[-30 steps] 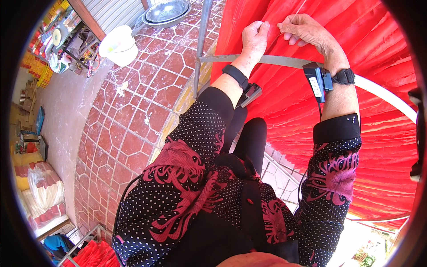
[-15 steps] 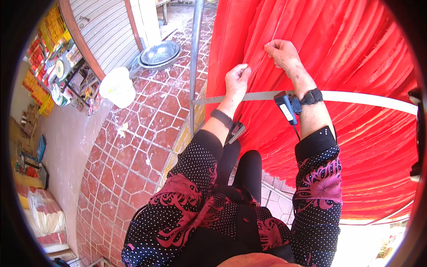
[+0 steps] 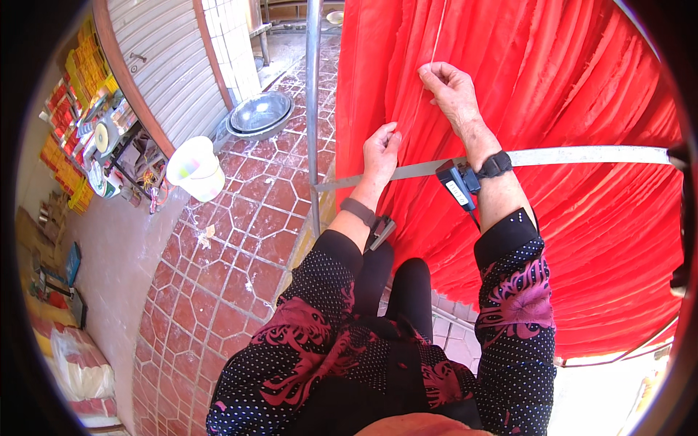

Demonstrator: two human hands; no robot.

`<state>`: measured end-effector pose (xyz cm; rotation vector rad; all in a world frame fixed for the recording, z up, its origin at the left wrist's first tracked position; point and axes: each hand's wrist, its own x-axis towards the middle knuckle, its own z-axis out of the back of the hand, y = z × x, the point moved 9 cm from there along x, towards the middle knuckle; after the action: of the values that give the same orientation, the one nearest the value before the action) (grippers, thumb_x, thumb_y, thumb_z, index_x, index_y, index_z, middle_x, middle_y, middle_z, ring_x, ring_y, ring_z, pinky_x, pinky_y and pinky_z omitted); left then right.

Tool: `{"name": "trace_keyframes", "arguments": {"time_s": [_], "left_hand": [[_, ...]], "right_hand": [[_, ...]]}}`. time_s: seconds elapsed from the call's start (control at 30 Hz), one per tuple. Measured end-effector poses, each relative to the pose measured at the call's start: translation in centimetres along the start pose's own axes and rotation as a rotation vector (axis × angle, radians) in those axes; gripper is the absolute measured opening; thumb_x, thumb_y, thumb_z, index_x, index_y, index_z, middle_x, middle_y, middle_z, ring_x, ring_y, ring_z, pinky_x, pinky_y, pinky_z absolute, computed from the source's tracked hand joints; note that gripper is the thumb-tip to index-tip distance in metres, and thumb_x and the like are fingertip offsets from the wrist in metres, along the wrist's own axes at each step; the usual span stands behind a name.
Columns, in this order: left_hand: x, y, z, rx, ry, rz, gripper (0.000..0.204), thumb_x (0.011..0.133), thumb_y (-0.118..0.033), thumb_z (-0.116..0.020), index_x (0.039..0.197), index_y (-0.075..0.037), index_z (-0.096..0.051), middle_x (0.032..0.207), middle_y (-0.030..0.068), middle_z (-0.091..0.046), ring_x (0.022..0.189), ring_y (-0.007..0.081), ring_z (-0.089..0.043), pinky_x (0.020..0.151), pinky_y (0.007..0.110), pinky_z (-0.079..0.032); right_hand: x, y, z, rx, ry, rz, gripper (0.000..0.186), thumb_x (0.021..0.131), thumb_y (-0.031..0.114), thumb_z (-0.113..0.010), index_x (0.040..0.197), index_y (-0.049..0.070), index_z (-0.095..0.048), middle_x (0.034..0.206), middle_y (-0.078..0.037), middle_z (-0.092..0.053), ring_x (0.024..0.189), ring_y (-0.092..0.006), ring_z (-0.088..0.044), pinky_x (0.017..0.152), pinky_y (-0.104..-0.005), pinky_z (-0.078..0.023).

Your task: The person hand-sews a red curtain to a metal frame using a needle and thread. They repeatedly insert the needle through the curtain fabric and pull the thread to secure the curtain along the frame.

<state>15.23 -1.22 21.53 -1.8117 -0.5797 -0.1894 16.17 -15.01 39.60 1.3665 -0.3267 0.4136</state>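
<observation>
Biggest by far is the spread of bright red cloth, gathered into long folds (image 3: 574, 87), filling the upper right from where I stand. Left of it lies the floor of reddish-brown tiles with pale joints (image 3: 218, 254), and beyond that a pale ribbed metal shutter in a brown frame (image 3: 163, 58). The person wears a black blouse with white dots and dusky pink flowers (image 3: 305, 349). An upright grey metal pole (image 3: 312, 87) stands at the cloth's left edge; a flat, pale metal bar (image 3: 589, 155) crosses in front of the cloth, and both arms reach over it. Round grey metal basins (image 3: 260, 112) sit on the tiles, with a white plastic bucket (image 3: 200, 174) just beside them.

The right hand (image 3: 452, 91) is higher up, its grip pinched narrow on a thin whitish thread (image 3: 439, 29) that runs upward over the red folds. The left hand (image 3: 382, 154) is lower, near the cloth's left side, its grip narrow too, thumb against curled forefinger; I can't tell what, if anything, is between them. A small black box (image 3: 456, 182) is strapped at the right wrist.
</observation>
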Motion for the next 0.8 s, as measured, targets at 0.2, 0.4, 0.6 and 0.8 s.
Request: {"name": "trace_keyframes", "arguments": {"time_s": [0.2,0.4,0.6,0.8], "left_hand": [[-1.0,-1.0,-0.5,0.251,0.084,-0.011,0.034,0.094,-0.002,-0.059,0.128,-0.001,-0.059,0.094,0.0015,-0.067,0.085,0.0060,-0.061,0.077,0.021,-0.049],[-2.2,-5.3,-1.5,0.296,0.046,-0.395,0.030,0.092,0.002,-0.057,0.121,-0.002,-0.064,0.104,0.0150,-0.070,0.096,0.0189,-0.067,0.087,0.031,-0.051],[-2.6,-7.0,-2.5,0.448,0.102,-0.482,0.036,0.088,0.007,-0.057,0.119,-0.008,-0.067,0.092,0.0171,-0.067,0.082,0.0252,-0.068,0.075,0.032,-0.053],[-2.5,-7.9,-3.6,0.574,0.241,-0.486,0.034,0.086,0.004,-0.062,0.117,-0.009,-0.068,0.087,0.0154,-0.065,0.074,0.0257,-0.066,0.067,0.032,-0.052]], "right_hand": [[0.9,0.1,0.9,-0.022,-0.107,0.155,0.019,0.089,0.020,-0.068,0.099,0.004,-0.067,0.075,0.003,-0.062,0.067,-0.0038,-0.051,0.061,-0.0233,-0.045],[0.6,0.1,0.7,-0.033,-0.097,0.128,0.033,0.085,0.024,-0.074,0.108,0.003,-0.063,0.073,0.005,-0.056,0.068,-0.0034,-0.049,0.061,-0.0217,-0.043],[0.0,1.1,1.2,-0.277,-0.154,0.163,0.046,0.081,0.039,-0.075,0.108,0.003,-0.063,0.074,-0.005,-0.063,0.068,-0.0143,-0.060,0.064,-0.0316,-0.050],[-0.6,1.8,3.1,-0.331,-0.352,0.183,0.035,0.090,0.030,-0.060,0.107,0.000,-0.062,0.092,-0.021,-0.068,0.090,-0.0371,-0.067,0.077,-0.0429,-0.052]]}}
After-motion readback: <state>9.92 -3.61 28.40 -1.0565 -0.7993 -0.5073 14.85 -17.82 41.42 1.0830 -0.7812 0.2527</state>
